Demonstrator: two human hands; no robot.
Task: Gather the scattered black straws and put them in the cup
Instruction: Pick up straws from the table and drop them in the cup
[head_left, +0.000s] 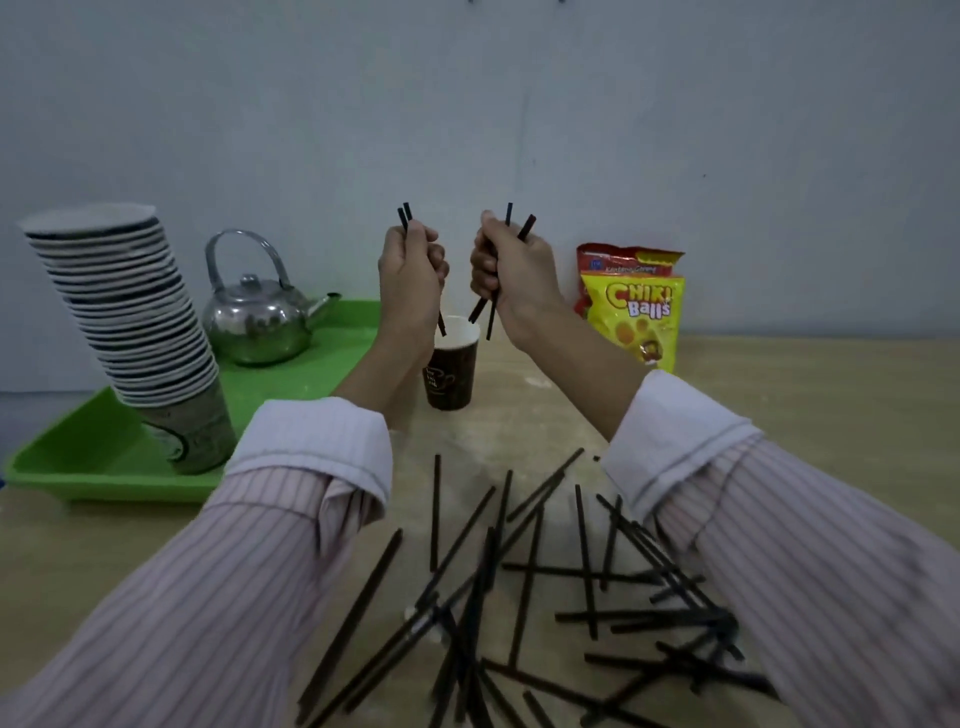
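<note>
A brown paper cup with a white inside stands upright in the middle of the wooden table. My left hand is raised just above and left of it, closed on two black straws whose lower ends dip over the cup's mouth. My right hand hovers above and right of the cup, gripping two black straws held nearly upright, their lower ends beside the rim. Several black straws lie scattered and crossed on the table close to me, between my striped sleeves.
A green tray at the left carries a leaning stack of paper cups and a shiny metal kettle. Yellow and red snack bags stand against the wall at the right. Bare wooden table stretches to the right.
</note>
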